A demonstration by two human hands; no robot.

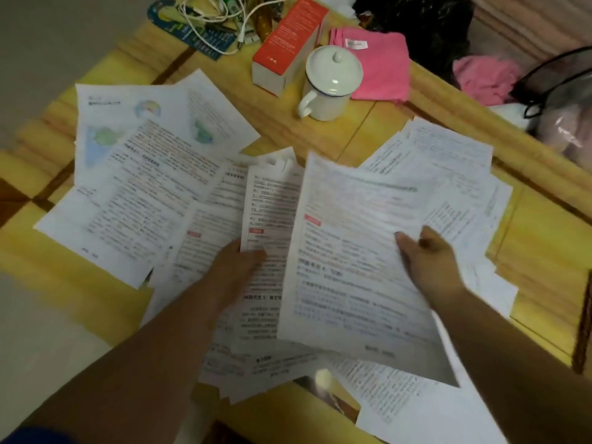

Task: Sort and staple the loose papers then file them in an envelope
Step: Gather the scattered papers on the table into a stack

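The sorting step is judged to be in hand, with nothing stapled or filed yet. The loose papers (179,174) are spread in overlapping fans across the yellow worktop (326,129). A printed sheet (355,251) is held up above the pile by the right hand (429,261), the thumb laid on its face and the fingers hidden behind it. A narrower page (272,206) is pinched at its lower edge by the left hand (237,267), whose fingers are curled under the paper. No stapler or envelope can be made out. A lidded white mug (326,84), a red box (288,43) and a pink cloth (381,62) are seen at the far side. Next, the held sheets are probably to be matched by heading and laid into separate stacks, with edges squared before any stapling.
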